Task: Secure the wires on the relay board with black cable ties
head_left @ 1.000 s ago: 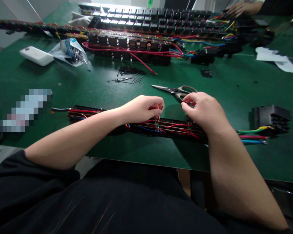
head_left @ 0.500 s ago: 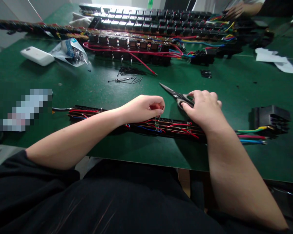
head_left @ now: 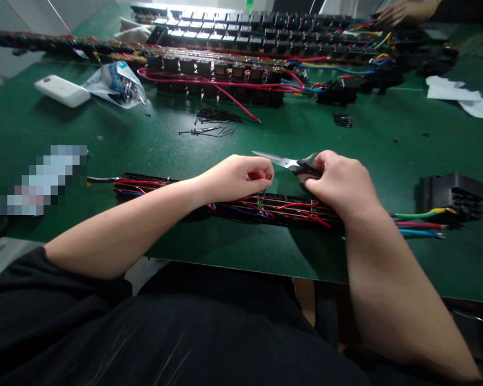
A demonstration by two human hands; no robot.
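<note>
A long black terminal strip (head_left: 282, 208) threaded with red, blue and brown wires lies across the green table (head_left: 225, 252) near its front edge. My left hand (head_left: 237, 177) rests on the strip with its fingers curled in a pinch on a red wire. My right hand (head_left: 340, 182) is closed round the handles of a pair of scissors (head_left: 284, 162). Their blades point left, toward my left fingertips, just above the strip.
Loose black pins (head_left: 211, 130) lie beyond my hands. Rows of wired relay strips (head_left: 225, 75) fill the back. A white box (head_left: 62, 91) and a plastic bag (head_left: 115, 83) sit far left, a black connector block (head_left: 453, 194) right, papers (head_left: 459, 96) far right. Another person's hand (head_left: 398, 12) works at the top.
My right hand left the strip, took hold of the scissors lying behind it, and has lifted and swung them left toward my left fingers. My left hand stayed put.
</note>
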